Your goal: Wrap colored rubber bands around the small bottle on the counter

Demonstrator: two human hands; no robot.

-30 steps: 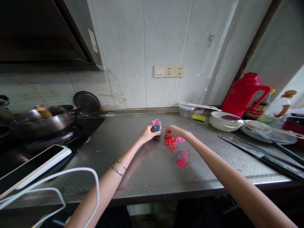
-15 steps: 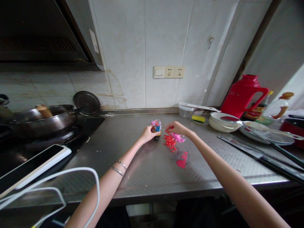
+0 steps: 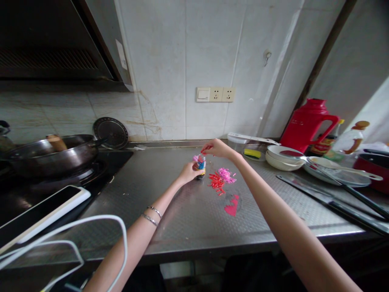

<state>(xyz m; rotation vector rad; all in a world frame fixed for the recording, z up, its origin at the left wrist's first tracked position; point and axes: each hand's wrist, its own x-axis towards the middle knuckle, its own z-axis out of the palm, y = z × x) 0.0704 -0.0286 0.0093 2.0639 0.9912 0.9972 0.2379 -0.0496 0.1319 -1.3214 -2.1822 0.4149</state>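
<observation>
My left hand (image 3: 188,172) is wrapped round a small clear jar (image 3: 200,166) that stands on the steel counter (image 3: 170,211) and holds coloured bits, pink, blue and red. My right hand (image 3: 216,148) hovers just above the jar's mouth with its fingertips pinched on a few small red pieces (image 3: 206,149). Right of the jar, on the counter, lie a loose heap of red pieces (image 3: 216,182) and a heap of pink pieces (image 3: 226,175). A flat pink-red lid-like thing (image 3: 232,206) lies nearer to me.
A wok (image 3: 51,152) sits on the stove at left, with a round lid (image 3: 111,132) against the wall. A white tablet (image 3: 36,215) and white cable (image 3: 91,231) lie front left. At right are a red thermos (image 3: 308,123), bowls (image 3: 284,154), a sponge dish (image 3: 252,152), bottles and long utensils (image 3: 334,198).
My right hand rose from the red heap on the counter and moved left to above the jar, with red pieces pinched in it. My left hand stayed on the jar.
</observation>
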